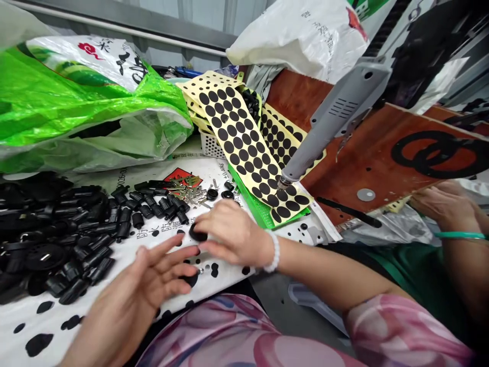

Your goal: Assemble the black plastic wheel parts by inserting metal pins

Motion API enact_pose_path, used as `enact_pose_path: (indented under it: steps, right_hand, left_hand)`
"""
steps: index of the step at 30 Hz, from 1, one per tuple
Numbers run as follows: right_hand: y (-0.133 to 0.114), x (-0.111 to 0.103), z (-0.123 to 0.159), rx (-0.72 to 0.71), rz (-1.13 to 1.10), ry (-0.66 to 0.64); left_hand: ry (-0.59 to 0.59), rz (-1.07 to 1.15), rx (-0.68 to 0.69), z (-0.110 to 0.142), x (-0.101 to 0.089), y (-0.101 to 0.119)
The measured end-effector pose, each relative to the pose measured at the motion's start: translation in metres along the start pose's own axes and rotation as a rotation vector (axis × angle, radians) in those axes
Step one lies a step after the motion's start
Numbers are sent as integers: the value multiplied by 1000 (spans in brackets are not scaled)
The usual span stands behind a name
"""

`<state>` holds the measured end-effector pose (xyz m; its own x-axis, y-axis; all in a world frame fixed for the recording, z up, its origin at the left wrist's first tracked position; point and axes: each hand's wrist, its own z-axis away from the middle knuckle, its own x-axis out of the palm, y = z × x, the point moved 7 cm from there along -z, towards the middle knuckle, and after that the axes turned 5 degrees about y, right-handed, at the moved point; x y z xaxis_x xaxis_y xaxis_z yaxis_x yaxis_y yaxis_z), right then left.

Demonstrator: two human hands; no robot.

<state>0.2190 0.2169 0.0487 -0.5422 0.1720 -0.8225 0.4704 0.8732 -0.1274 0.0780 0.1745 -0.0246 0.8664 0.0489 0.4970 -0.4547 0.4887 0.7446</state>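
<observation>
- A white printed sheet (23, 308) lies under a heap of black plastic parts (101, 243), at 10 o'clock from the left hand.
- The left hand (148, 278) is spread and holds nothing, its fingertips just beside the black round piece.
- The right hand (237, 234) pinches that piece, at its 9 o'clock, and is the nearer hand.
- The black round piece (197, 232), at the left palm's 2 o'clock, looks dark and disc-like, without a clear long axis; blur hides detail.
</observation>
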Motion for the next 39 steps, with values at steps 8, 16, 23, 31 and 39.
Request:
enact_pose_path:
  steps: [8, 16, 23, 31, 39]
  right_hand:
    - [19, 4, 12, 278, -147, -15]
    - [59, 41, 25, 531, 250, -338]
    - [62, 37, 29, 560, 189, -333]
    - [58, 25, 16, 587, -127, -145]
    - [18, 8, 1, 666, -1065, 266]
  left_hand:
    - [39, 65, -2, -17, 15, -14]
    - [116, 95, 52, -15, 3, -8]
    - [128, 113, 42, -11, 4, -8]
    - [94, 141, 10, -11, 6, -12]
    - [85, 130, 7, -11, 7, -16]
